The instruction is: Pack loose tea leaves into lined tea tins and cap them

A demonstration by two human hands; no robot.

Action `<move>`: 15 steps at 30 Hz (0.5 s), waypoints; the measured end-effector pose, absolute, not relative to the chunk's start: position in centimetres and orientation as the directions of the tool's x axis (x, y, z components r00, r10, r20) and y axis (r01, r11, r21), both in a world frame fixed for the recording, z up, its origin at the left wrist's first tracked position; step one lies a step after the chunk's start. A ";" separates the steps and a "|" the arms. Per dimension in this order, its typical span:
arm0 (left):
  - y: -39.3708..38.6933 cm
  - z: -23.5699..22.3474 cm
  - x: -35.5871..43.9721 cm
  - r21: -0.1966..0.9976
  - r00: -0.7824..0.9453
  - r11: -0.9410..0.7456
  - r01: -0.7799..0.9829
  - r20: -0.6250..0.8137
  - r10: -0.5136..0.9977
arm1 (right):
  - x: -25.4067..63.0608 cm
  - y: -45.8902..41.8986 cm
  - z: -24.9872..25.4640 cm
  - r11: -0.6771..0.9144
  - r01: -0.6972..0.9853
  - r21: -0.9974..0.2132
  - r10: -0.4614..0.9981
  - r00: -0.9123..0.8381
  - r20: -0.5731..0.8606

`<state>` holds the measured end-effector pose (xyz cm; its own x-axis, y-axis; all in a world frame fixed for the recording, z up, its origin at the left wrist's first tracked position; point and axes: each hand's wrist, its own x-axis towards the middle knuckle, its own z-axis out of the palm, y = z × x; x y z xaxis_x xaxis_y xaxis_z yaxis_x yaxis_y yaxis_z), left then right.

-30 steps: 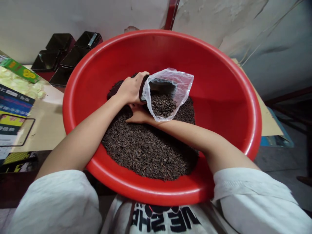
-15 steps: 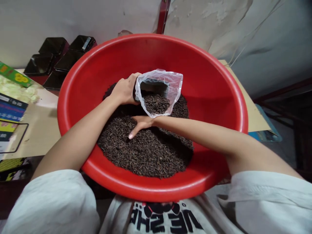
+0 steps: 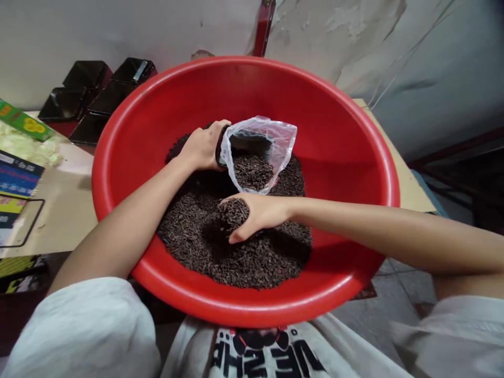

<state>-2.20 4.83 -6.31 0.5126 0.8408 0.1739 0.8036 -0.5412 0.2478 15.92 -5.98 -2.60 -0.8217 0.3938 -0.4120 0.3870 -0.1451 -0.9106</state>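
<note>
A large red basin (image 3: 346,157) holds a heap of dark dried leaves (image 3: 189,226) that look like loose tea. Over the heap, my left hand (image 3: 202,147) grips a dark box by its outer side. The box is tilted, with its mouth facing me. A clear plastic bag (image 3: 281,136) lines it and flares out past the rim, with some of the leaves inside. My right hand (image 3: 255,212), just below the bag's mouth, is curled round a handful of leaves above the heap.
Several dark, open boxes (image 3: 84,76) stand against the wall, left of the basin. A green packet (image 3: 23,121) and printed packages (image 3: 18,184) lie on the tabletop (image 3: 66,210) at the left. The basin's rim surrounds both forearms.
My right hand, which was pushed into the leaves, has come up and to the right with a handful, leaving a hollow. The left hand and box have hardly moved.
</note>
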 end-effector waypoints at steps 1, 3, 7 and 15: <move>4.8 -6.4 -2.2 0.245 0.508 -0.538 0.807 0.175 0.843 | 16.2 -6.0 -1.5 -0.096 0.383 -0.919 0.404 -0.829 -0.388; 4.8 -6.4 -2.3 0.227 0.506 -0.538 0.812 0.187 0.842 | 16.8 -5.7 0.6 0.018 0.388 -0.922 0.460 -0.822 -0.337; 4.6 -6.2 -2.3 0.209 0.507 -0.540 0.815 0.194 0.840 | 17.9 -3.2 3.1 0.183 0.436 -0.881 0.661 -0.718 -0.217; 4.5 -5.9 -2.3 0.208 0.476 -0.506 0.837 0.179 0.861 | 18.1 2.5 -0.5 0.572 0.735 -0.364 0.817 -0.551 0.170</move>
